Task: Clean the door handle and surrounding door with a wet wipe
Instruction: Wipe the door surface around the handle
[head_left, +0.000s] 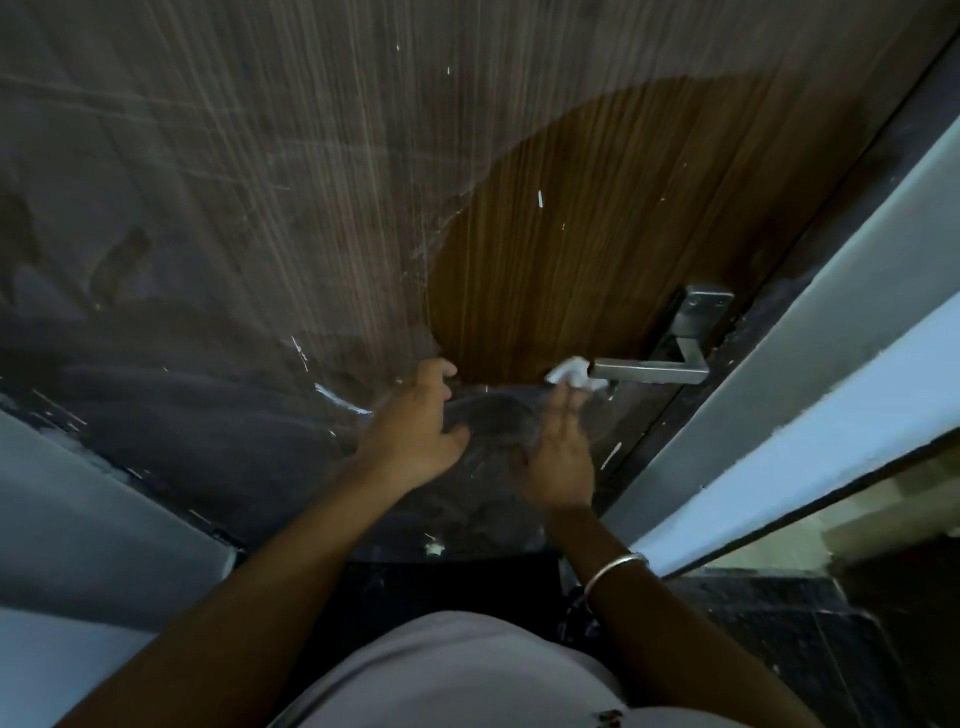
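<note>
A wooden door (545, 249) fills the view, most of it under a cloudy, scratched plastic film (234, 234); a bare brown patch shows around the handle. The steel lever handle (654, 370) sticks out at the right on its plate (698, 314). My right hand (558, 452) reaches up with fingers pinching a small white wet wipe (569, 371) against the free end of the lever. My left hand (415, 423) is beside it, fingers curled at the torn edge of the film; whether it grips the film is unclear.
A pale door frame (779, 364) runs diagonally at the right, with a dark tiled floor (779, 623) beyond it. A light wall (78, 519) stands at the left. A silver bangle (615, 569) circles my right wrist.
</note>
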